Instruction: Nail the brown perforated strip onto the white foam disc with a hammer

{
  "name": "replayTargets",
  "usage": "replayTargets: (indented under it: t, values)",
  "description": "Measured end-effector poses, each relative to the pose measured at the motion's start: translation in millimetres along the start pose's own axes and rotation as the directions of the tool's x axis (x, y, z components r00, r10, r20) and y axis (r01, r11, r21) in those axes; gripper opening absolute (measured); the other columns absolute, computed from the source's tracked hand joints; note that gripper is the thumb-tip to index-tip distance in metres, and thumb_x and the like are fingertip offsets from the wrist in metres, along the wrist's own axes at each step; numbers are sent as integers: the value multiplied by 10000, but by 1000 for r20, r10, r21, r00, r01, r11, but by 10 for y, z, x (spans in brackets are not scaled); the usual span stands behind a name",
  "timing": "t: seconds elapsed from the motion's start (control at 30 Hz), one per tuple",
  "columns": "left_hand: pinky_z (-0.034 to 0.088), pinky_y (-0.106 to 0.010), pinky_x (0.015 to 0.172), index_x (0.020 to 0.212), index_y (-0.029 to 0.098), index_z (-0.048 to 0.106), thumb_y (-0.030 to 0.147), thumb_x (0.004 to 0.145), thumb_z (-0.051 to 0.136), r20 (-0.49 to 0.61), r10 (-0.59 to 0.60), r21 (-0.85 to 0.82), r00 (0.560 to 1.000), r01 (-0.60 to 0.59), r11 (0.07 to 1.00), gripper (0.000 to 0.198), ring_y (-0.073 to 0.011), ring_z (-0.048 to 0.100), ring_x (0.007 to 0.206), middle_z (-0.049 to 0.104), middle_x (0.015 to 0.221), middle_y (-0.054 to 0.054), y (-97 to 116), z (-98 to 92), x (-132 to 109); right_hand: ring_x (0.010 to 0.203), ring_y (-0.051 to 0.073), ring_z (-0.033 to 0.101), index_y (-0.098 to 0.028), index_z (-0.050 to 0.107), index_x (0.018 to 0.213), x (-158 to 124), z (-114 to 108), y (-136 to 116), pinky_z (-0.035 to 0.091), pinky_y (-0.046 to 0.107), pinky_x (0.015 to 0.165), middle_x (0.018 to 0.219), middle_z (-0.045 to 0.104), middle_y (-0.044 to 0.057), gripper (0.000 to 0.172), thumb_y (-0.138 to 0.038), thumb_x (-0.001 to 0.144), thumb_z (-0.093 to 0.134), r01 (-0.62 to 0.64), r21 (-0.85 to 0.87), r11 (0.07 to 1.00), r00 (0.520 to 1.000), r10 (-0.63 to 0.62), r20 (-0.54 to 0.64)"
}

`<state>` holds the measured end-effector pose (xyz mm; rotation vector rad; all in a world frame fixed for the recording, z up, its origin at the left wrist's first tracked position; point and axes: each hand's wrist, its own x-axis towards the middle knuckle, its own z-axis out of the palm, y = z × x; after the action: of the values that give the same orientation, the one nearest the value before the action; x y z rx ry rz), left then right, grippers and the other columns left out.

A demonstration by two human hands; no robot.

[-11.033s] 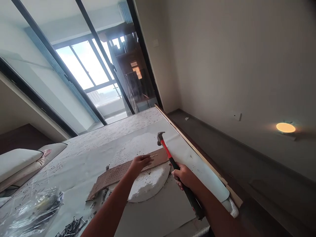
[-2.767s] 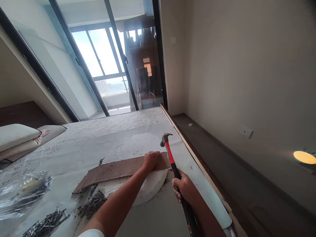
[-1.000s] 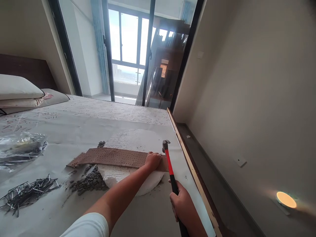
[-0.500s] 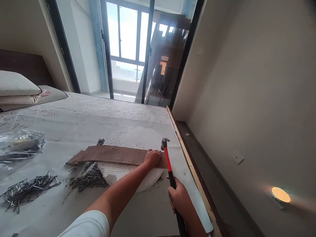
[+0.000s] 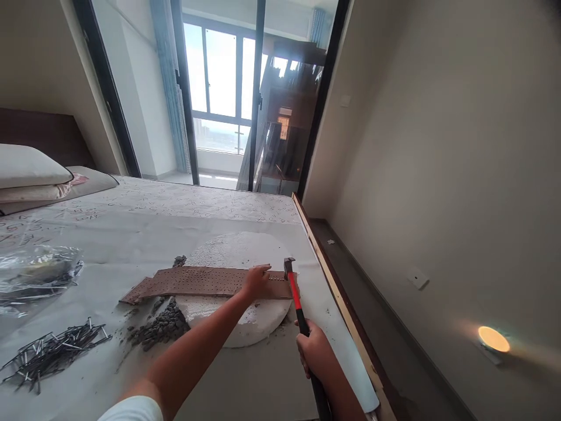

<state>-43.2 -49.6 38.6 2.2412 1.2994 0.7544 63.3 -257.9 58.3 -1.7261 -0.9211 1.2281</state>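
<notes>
My right hand (image 5: 314, 354) is closed round the handle of a hammer (image 5: 294, 292) with a red-and-black handle; its steel head rests at the right end of a brown perforated strip (image 5: 197, 281). That strip lies across a round white foam disc (image 5: 239, 286) on a paper-covered bed. My left hand (image 5: 256, 280) lies on the strip just left of the hammer head, fingers together and pressing down. Whether a nail is under the fingers is hidden.
A pile of loose nails (image 5: 52, 352) lies at the front left, a clear plastic bag (image 5: 37, 272) behind it. Dark rubble (image 5: 160, 327) sits by the disc. Pillows (image 5: 30, 169) lie at far left. The wooden bed edge (image 5: 337, 292) runs along the right, above a dark floor.
The hammer head has dropped from a raised position onto the strip's right end. My left hand has slid slightly left along the strip. The view has turned a little.
</notes>
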Motion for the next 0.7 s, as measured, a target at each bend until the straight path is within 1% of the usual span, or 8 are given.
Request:
replayTargets:
  t: [0.13, 0.33, 0.43, 0.5, 0.53, 0.6, 0.63, 0.7]
  values:
    - [464, -356, 960, 1069, 192, 678, 135, 734, 412, -31, 1, -66, 1000, -3, 998, 431, -199, 601, 1072, 655, 1144, -36, -43, -237, -473, 300, 97, 321, -140, 451, 1159, -6, 7, 44, 297, 190, 296, 395, 305, -113, 453, -241, 719, 412, 85, 35, 996, 996, -84, -14]
    - [522, -331, 864, 1042, 222, 690, 207, 757, 390, -34, -88, -198, 996, 80, 977, 414, -200, 623, 1027, 669, 1116, -27, -67, -487, -1260, 312, 108, 336, -113, 432, 1160, 101, 84, 179, 307, 203, 307, 422, 324, -110, 470, -239, 709, 404, -15, 56, 998, 999, 13, 33]
    - [523, -326, 856, 999, 223, 703, 205, 740, 392, -66, -118, -253, 991, 97, 963, 406, -197, 630, 1005, 692, 1065, -30, -93, -589, -1474, 304, 113, 323, -117, 428, 1179, 50, 121, 190, 311, 219, 314, 437, 307, -108, 474, -227, 721, 372, 29, 9, 1000, 1000, -29, -6]
    - [533, -321, 826, 990, 217, 702, 222, 747, 386, -112, -128, -302, 986, 89, 949, 399, -191, 645, 953, 710, 1006, -38, -109, -666, -1541, 338, 116, 365, -120, 475, 1152, -36, 132, 193, 338, 229, 351, 482, 378, -77, 448, -218, 726, 374, 119, -122, 985, 992, -124, -32]
    - [537, -318, 809, 986, 212, 700, 235, 752, 385, -148, -129, -321, 981, 76, 944, 393, -189, 651, 926, 715, 976, -42, -114, -710, -1559, 389, 123, 420, -121, 508, 1124, -85, 140, 204, 371, 233, 395, 531, 445, -45, 430, -205, 721, 385, 182, -212, 960, 981, -193, -33]
    - [538, -313, 791, 971, 204, 697, 257, 761, 385, -253, -124, -335, 959, 34, 942, 380, -188, 650, 896, 711, 956, -52, -116, -813, -1581, 576, 159, 545, -129, 554, 1106, -177, 174, 262, 435, 246, 540, 692, 576, 32, 434, -165, 696, 416, 300, -413, 860, 944, -330, -3]
    - [536, -310, 789, 955, 199, 696, 261, 764, 384, -314, -119, -333, 942, 8, 943, 372, -187, 646, 895, 705, 965, -57, -116, -870, -1589, 690, 184, 582, -138, 557, 1131, -216, 206, 309, 446, 255, 619, 780, 616, 64, 465, -147, 683, 432, 332, -512, 792, 927, -374, 23]
    - [531, -300, 783, 919, 191, 695, 263, 771, 377, -416, -108, -330, 903, -40, 943, 358, -184, 638, 894, 691, 983, -65, -120, -985, -1606, 846, 231, 604, -168, 519, 1222, -273, 303, 432, 436, 274, 711, 899, 654, 95, 559, -130, 668, 459, 353, -680, 643, 913, -395, 101]
